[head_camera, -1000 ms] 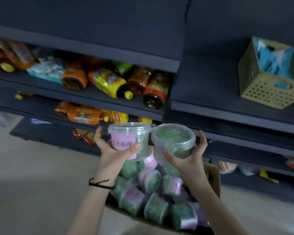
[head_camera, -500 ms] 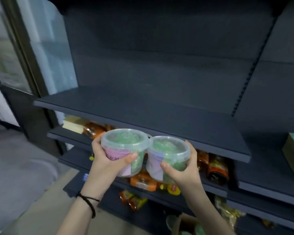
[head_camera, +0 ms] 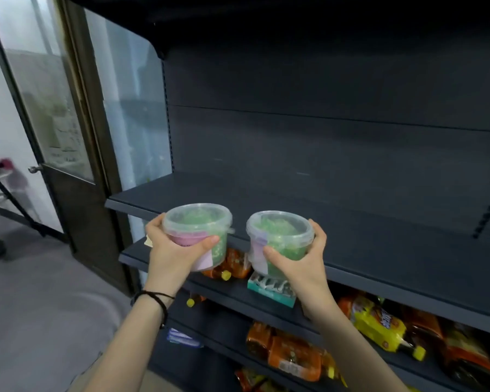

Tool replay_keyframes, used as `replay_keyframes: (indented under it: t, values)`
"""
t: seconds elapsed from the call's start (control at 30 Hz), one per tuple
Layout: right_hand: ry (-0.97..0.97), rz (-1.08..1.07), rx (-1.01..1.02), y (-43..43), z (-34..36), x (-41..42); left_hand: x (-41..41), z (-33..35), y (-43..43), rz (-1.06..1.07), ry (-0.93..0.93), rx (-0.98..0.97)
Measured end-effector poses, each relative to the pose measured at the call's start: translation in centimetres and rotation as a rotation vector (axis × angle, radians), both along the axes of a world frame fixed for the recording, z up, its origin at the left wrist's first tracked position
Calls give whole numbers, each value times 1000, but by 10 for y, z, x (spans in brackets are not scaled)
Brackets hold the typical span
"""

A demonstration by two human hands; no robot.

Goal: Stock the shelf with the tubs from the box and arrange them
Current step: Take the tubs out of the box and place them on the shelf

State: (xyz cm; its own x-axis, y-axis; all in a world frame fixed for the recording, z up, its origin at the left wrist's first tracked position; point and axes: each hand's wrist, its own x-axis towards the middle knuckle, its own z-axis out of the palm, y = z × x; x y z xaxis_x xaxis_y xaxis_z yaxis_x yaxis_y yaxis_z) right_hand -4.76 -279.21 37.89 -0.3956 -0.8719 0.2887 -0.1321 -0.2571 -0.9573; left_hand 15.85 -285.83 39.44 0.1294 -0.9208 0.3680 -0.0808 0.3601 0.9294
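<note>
- Lifted higher and drawn apart since half a second ago: 2 tubs, then rim to rim below the shelf lip, now well apart and level with the front edge of the top shelf (head_camera: 309, 210).
- Left hand (head_camera: 176, 251) wrapped around the left tub (head_camera: 197, 232), thumb pressed across the pink label, other fingers curled behind the wall.
- Right hand (head_camera: 301, 257) clamped on the right tub (head_camera: 280, 239), thumb on the near side, fingers hooked round the far rim.
- Both tubs upright, lids on, green contents showing through clear plastic; neither touching the shelf board yet.
- Top shelf bare across its visible width, so room for both without shifting anything.
- Box out of view now; number of tubs left in it cannot be told.
- Lower shelves crowded with orange bottles (head_camera: 292, 357) and a teal packet (head_camera: 270, 290).
- Likely step in hand: setting down the first 2 tubs, side by side near the left end.
- Next move calls for clearing the shelf lip, then pushing forward and lowering flat.
- Risk: a base catching the front edge and tipping a tub.
</note>
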Motion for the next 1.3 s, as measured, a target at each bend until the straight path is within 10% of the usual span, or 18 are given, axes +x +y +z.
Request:
replay_keyframes:
  t: [0.5,1.3]
  values:
    - [-31,9,76,-312,-10,32,36,-33,-306,23,-20,82]
    - [104,-325,180,-569,-61,134,97,-82,-635,-223,-220,169]
